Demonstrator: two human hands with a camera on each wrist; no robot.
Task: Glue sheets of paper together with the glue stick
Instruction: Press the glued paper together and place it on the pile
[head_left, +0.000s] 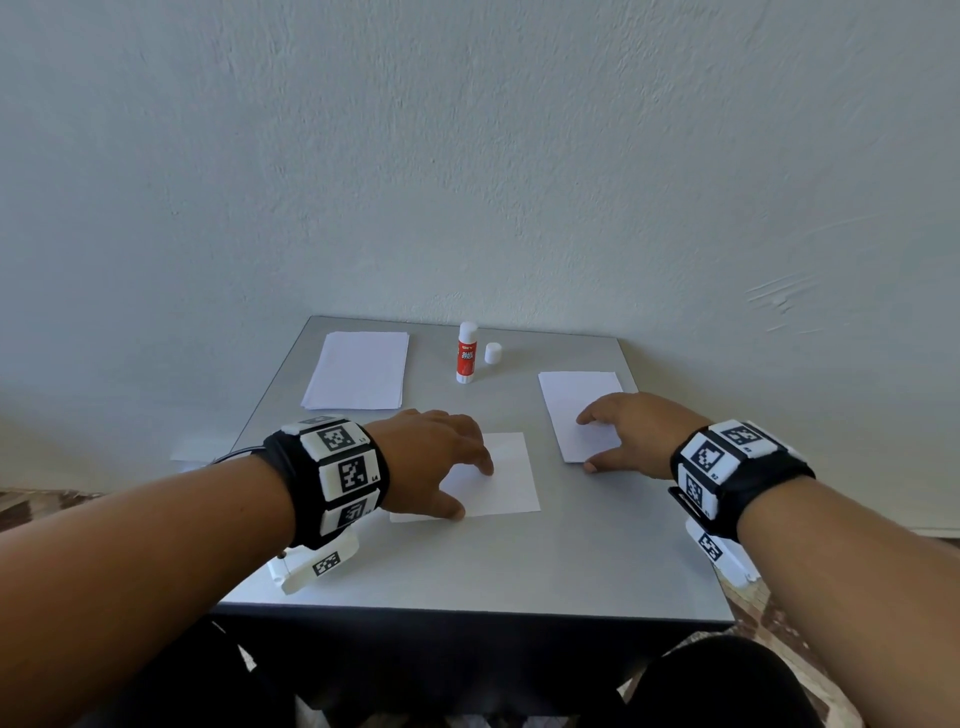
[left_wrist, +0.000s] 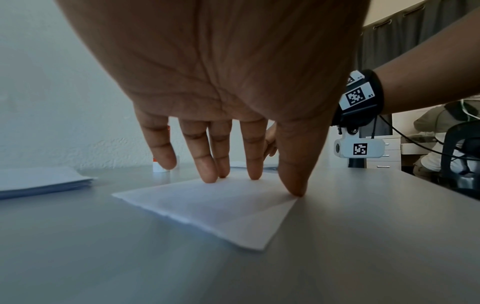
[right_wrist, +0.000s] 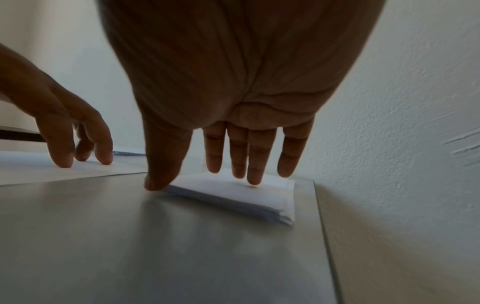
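Observation:
A white sheet of paper (head_left: 506, 478) lies flat in the middle of the grey table (head_left: 519, 571). My left hand (head_left: 441, 462) rests on it with straight fingertips (left_wrist: 209, 174) and thumb touching the sheet (left_wrist: 221, 209). A second, thicker bundle of paper (head_left: 582, 410) lies to the right, near the table's right edge. My right hand (head_left: 623, 431) lies over that bundle (right_wrist: 233, 195) with fingers (right_wrist: 255, 174) spread and the thumb at its near corner. The red and white glue stick (head_left: 466, 353) stands uncapped at the back, its white cap (head_left: 493, 353) beside it.
A stack of white sheets (head_left: 358, 370) lies at the back left of the table, also seen as a stack (left_wrist: 44, 182) in the left wrist view. A pale wall (head_left: 467, 156) rises right behind the table. A person sits at a desk (left_wrist: 441, 139) far right.

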